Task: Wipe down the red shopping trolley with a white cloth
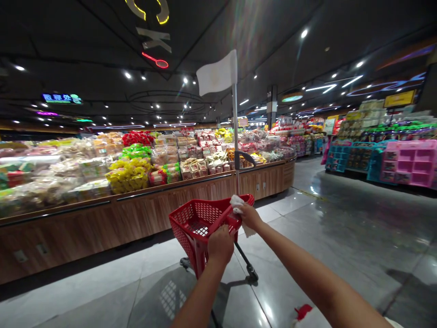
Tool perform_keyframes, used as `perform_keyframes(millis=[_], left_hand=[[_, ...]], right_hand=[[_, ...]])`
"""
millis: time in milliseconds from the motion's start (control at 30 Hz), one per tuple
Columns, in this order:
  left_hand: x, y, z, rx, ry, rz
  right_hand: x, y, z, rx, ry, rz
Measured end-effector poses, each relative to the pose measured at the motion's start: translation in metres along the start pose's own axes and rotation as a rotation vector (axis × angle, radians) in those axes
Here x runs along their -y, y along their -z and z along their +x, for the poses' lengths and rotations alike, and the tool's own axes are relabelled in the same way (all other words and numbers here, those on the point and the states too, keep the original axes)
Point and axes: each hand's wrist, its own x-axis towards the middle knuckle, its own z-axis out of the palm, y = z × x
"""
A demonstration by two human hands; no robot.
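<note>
A red plastic shopping cart (184,232) with lattice walls stands on the floor in front of me. My left hand (221,245) is closed around the near part of its handle. At the far end of the handle, my right hand (251,217) holds a crumpled white cloth (236,203) against the red plastic. Part of the cloth hangs below that hand. Inside the cart's basket I see only its perforated walls and bottom. A pale pole with a white flag (217,73) rises just behind the cart's handle; its base is hidden.
A long wood-panelled display counter (136,218) piled with bagged snacks runs behind the cart. To the right stand pink shelf units (409,161) and teal baskets (337,157). Shiny grey tiles (324,237) cover the floor. A red-and-white item (303,311) shows at the bottom edge.
</note>
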Motion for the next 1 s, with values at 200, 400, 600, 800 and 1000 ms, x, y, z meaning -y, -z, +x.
perform_keyframes(millis=[200, 400, 600, 800, 1000], left_hand=[[0.013, 0.005, 0.002, 0.003, -0.005, -0.032], [0.022, 0.011, -0.001, -0.001, 0.004, 0.033], [0.036, 0.011, 0.002, -0.015, -0.022, 0.047], [0.041, 0.007, 0.001, -0.068, -0.058, 0.050], [0.038, 0.004, 0.001, -0.090, -0.041, 0.082]], right_hand=[[-0.008, 0.006, -0.001, -0.004, -0.049, -0.019], [-0.005, 0.004, 0.001, -0.047, -0.159, -0.083], [0.022, -0.017, -0.034, 0.011, 0.163, 0.056], [-0.014, 0.005, -0.003, -0.035, -0.148, -0.058], [0.014, -0.019, -0.022, -0.082, -0.011, -0.006]])
